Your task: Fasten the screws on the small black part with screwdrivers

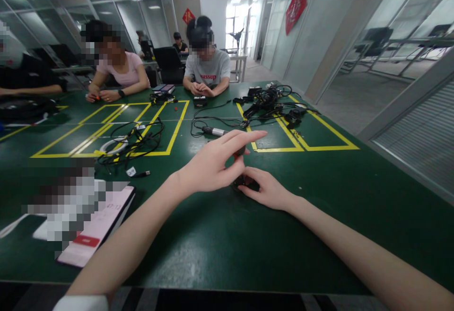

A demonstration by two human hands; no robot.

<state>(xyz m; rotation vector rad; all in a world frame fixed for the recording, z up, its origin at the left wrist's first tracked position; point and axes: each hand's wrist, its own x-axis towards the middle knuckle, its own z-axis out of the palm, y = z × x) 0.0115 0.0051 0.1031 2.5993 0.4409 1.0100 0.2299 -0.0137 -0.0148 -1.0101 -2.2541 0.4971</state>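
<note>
Near the middle of the green table, my left hand (216, 159) reaches over a small dark object (240, 182). Its thumb and a finger come together at the top of a dark piece, and its index finger stretches out to the right. Lower and to the right, my right hand (267, 189) has its thumb and fingers around the side of the small dark object, low on the tabletop. My left hand partly hides the object, so its shape is unclear. A black and silver cylinder (213, 132) with a cable lies just behind my left hand.
Black cables (136, 141) lie left on yellow tape; a larger cable pile (266, 100) is at the back right. A pink-screened phone (95, 228) rests front left. Across the green table (198, 249), several people sit, one handling a black box (199, 101).
</note>
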